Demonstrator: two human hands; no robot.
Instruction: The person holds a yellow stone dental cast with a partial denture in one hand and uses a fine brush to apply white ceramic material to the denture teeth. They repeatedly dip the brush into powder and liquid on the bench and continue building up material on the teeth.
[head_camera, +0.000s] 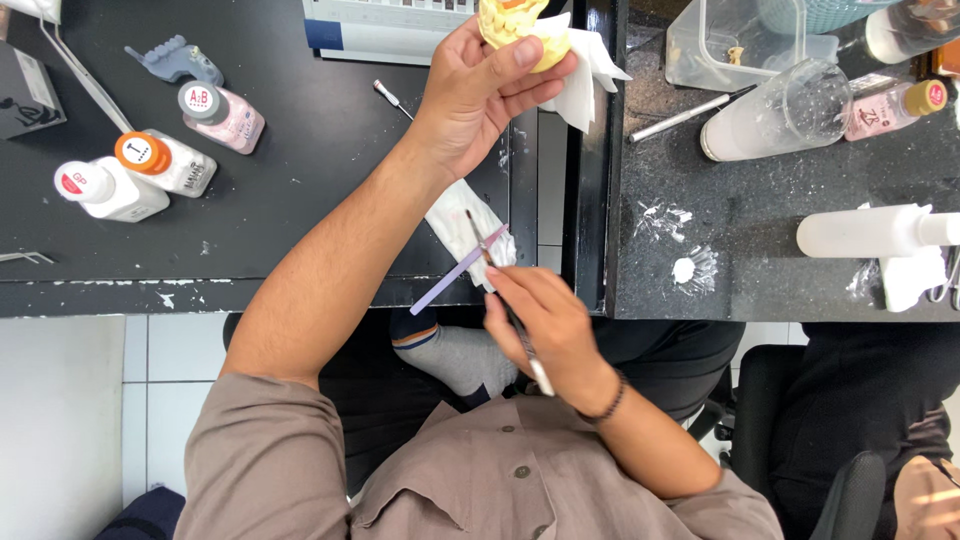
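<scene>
My left hand (480, 95) is raised over the dark table (330, 180) and grips a pale yellow dental cast (515, 25) together with a white tissue (585, 75). My right hand (545, 325) sits lower, near the table's front edge, and holds a thin brush (480, 240) whose tip points up toward the left hand. A lilac flat stick (455, 272) is also pinched in the right fingers. Under the brush lies a folded white cloth (455, 215).
Three small white bottles (165, 160) with coloured caps stand at the left. A grey tooth-shaped tray (180, 60) lies behind them. On the right counter are a clear cup on its side (780, 110), a clear box (735, 40), a white bottle lying flat (870, 230) and white smears (690, 268).
</scene>
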